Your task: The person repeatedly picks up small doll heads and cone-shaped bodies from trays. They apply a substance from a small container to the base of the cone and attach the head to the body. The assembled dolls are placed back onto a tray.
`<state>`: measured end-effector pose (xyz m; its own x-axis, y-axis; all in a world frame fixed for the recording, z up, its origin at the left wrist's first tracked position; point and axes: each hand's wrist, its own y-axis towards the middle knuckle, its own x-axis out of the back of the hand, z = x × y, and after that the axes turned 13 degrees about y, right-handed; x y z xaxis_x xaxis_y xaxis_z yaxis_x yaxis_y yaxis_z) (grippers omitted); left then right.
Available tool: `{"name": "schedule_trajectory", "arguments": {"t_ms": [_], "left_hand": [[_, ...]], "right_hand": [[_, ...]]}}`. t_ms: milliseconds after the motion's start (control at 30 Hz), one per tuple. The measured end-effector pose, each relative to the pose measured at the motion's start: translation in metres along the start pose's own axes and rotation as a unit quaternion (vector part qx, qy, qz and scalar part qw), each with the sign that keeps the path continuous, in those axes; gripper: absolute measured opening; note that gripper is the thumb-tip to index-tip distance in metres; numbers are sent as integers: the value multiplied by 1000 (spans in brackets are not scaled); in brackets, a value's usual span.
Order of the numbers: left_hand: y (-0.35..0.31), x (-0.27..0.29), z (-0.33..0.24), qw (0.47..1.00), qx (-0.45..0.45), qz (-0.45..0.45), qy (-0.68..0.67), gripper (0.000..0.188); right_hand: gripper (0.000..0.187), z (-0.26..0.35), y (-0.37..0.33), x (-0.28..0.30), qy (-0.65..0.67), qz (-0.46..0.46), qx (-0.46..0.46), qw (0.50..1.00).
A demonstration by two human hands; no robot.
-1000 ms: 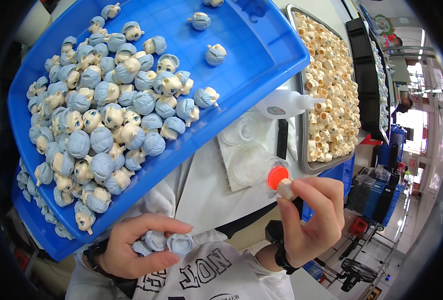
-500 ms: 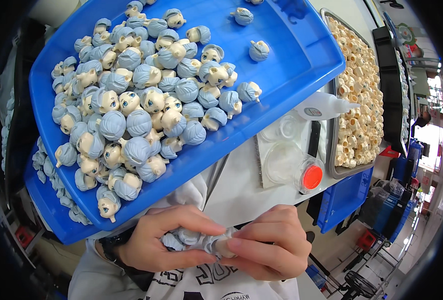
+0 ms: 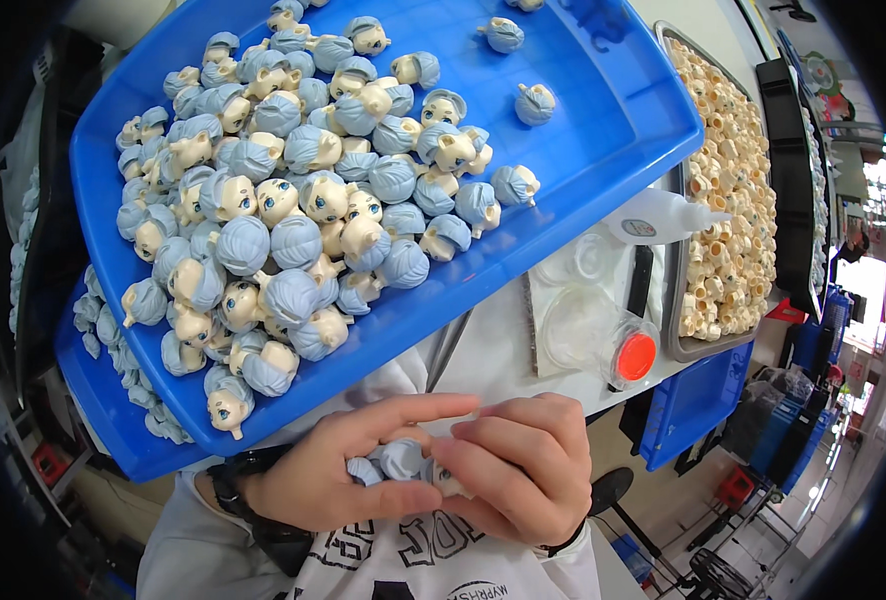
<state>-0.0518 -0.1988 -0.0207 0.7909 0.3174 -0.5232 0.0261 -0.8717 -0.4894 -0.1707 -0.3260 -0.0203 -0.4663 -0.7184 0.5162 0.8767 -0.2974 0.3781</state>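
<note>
Low in the head view, my left hand (image 3: 313, 475) curls round a few light-blue hair pieces (image 3: 401, 459) lying in its palm. Its index finger is stretched out above them, while the thumb lies below. Close against it, my right hand (image 3: 528, 465) has bent fingers round a small doll head (image 3: 447, 481), pale with some blue on it. Fingers of the right hand cover most of this head, so how it fits the hair piece cannot be seen. Beyond my hands, a tilted blue tray (image 3: 583, 185) bears many doll heads with blue hair (image 3: 295, 243).
Under the tray, a second blue bin (image 3: 93, 415) holds more blue hair pieces. To the right stand a white squeeze bottle (image 3: 658, 217), a clear jar with a red top (image 3: 634, 356) and a metal tray (image 3: 675, 330) of pale hollow head parts. Another blue bin (image 3: 698, 400) sits lower right.
My left index finger has straightened and lifted off the pieces. My right hand has shifted slightly left, its fingers closing further over the doll head. The whole view has shifted slightly.
</note>
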Motion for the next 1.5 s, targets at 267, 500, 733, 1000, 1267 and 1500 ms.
{"name": "schedule_trajectory", "arguments": {"t_ms": [267,500,733,1000,1267,1500], "left_hand": [[-2,12,2,993,-21,67,96,39],[-2,16,7,978,-48,104,174,32],[-3,17,11,974,-105,93,178,40],[-13,12,5,914,-301,132,-238,31],[-1,13,1,982,-94,129,101,38],[-7,11,5,995,-38,92,10,53]], "right_hand": [[26,0,-1,0,-78,-46,40,995],[28,1,-2,6,-51,-34,49,997],[33,5,-1,1,47,-35,20,998],[50,-3,-17,40,7,-307,59,950],[23,-63,-41,114,-285,-149,-257,911],[16,-71,-34,119,-223,-159,-298,915]]}}
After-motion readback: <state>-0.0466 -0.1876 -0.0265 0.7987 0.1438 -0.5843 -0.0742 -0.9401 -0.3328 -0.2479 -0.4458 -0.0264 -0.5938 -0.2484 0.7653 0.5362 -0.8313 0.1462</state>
